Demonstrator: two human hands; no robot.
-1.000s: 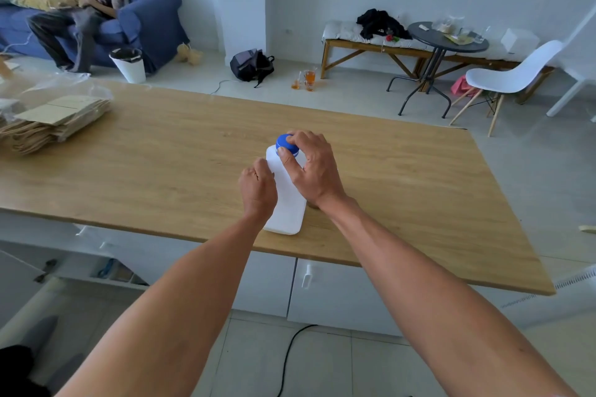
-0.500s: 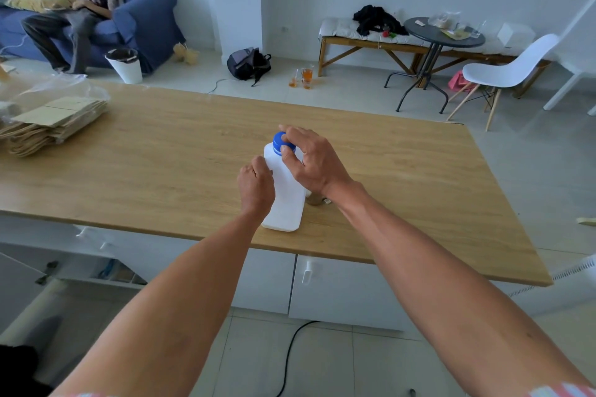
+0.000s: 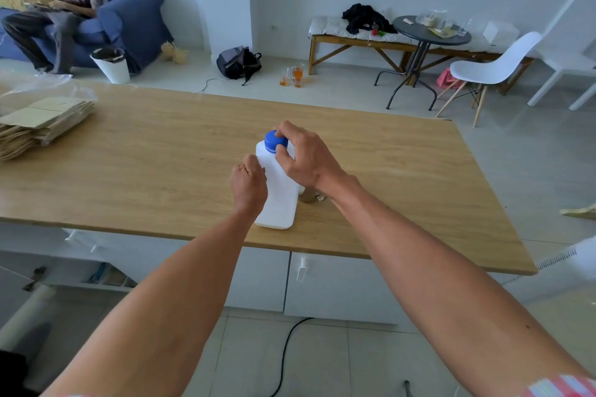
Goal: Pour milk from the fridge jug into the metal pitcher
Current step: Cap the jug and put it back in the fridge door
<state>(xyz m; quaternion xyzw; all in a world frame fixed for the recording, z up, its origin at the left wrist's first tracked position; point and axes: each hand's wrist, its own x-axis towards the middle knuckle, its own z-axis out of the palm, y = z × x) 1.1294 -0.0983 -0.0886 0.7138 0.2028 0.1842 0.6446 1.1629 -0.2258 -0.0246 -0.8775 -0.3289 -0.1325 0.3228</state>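
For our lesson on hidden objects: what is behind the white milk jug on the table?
A small metal object peeks out behind the milk jug, under the right hand. Only its edge shows; the jug and wrist cover the rest.

Bare wooden table (image 3: 161, 171) around the jug (image 3: 279, 196); cardboard stack (image 3: 42, 122) far left.

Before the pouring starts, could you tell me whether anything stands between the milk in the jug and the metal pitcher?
Yes: the blue cap is on the jug, pinched by the right hand. The pitcher sits behind it, mostly hidden under the right wrist.
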